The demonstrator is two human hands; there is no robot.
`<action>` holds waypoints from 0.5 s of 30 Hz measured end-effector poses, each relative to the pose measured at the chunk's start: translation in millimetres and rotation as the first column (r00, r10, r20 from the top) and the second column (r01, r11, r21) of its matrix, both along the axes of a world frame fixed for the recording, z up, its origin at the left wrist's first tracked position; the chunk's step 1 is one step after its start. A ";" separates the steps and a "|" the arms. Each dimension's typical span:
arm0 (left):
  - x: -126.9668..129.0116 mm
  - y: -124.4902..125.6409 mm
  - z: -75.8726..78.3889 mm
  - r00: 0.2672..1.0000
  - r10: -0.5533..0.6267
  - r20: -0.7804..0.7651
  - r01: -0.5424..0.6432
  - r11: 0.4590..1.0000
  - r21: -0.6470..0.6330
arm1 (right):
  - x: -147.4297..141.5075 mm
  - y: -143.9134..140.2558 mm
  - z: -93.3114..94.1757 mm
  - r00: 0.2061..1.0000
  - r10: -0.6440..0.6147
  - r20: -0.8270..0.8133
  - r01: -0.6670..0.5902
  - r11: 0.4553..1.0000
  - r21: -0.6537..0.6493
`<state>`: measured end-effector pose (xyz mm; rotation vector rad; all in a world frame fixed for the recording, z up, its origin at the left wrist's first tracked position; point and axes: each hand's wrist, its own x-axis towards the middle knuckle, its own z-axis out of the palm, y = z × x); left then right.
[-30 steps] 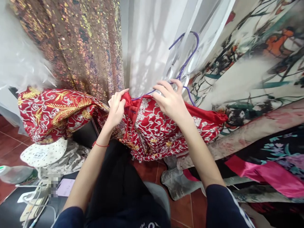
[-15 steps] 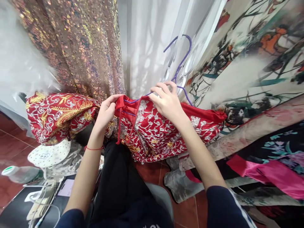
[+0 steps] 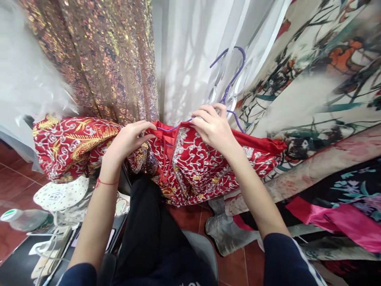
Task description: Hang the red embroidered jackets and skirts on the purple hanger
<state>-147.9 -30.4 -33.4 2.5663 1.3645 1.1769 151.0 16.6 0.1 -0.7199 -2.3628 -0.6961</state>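
Note:
A red garment with silver and gold embroidery hangs across a purple hanger, whose hook points up. My left hand is at the left side of the neck opening, thumb and fingers closing on its red edge. Over the right side of the opening, my right hand grips the garment together with the hanger's bar; its fingertips are partly hidden behind the cloth. Red ties dangle at the opening between my hands. To the left stretches an embroidered red part with gold leaf patterns.
A gold sequin cloth and a white curtain hang behind. Patterned fabric hangs at right, above a pink cloth. At lower left are a dotted white cap, a bottle and cables. My legs are below.
My left hand has shifted slightly left, its wrist turning over the cloth. The red edge and ties beside it have moved right, narrowing the neck opening. My right hand keeps its hold.

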 end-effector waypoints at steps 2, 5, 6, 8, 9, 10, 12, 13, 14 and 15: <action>0.7 2.6 -6.0 0.997 0.076 0.019 -0.077 0.996 0.045 | 1.1 -0.6 -0.4 1.000 0.006 0.002 -0.006 1.000 0.011; 4.8 7.2 -17.3 0.977 0.164 0.134 -0.177 0.980 0.088 | 3.6 -0.2 -0.8 1.000 0.016 0.004 -0.016 1.000 0.004; 7.1 9.2 -20.3 0.967 0.176 0.187 -0.196 0.976 0.097 | 3.9 0.2 -0.8 1.000 0.020 0.000 -0.020 1.000 -0.002; 13.5 13.8 -23.1 0.941 0.172 0.293 -0.213 0.970 0.116 | 2.7 1.6 -0.5 1.000 0.020 -0.024 -0.020 1.000 -0.011; 17.7 16.1 -22.3 0.926 0.155 0.344 -0.211 0.969 0.130 | 1.0 2.5 -0.2 0.999 0.013 -0.047 -0.013 1.000 -0.013; 22.5 18.3 -20.0 0.911 0.132 0.390 -0.203 0.968 0.145 | -1.4 3.6 0.2 0.997 -0.001 -0.077 0.000 1.000 -0.013; 33.4 22.1 -12.2 0.884 0.082 0.460 -0.179 0.969 0.171 | -7.9 6.2 1.1 0.987 -0.044 -0.152 0.042 0.999 -0.015; 39.0 23.7 -7.6 0.874 0.065 0.482 -0.170 0.970 0.177 | -11.6 7.7 1.5 0.980 -0.064 -0.190 0.062 0.998 -0.017; 44.1 25.3 -3.4 0.866 0.055 0.497 -0.163 0.971 0.177 | -15.3 9.2 1.8 0.972 -0.080 -0.223 0.078 0.997 -0.018; 48.6 26.9 0.0 0.862 0.052 0.504 -0.159 0.972 0.171 | -18.8 10.6 1.9 0.965 -0.091 -0.246 0.089 0.996 -0.020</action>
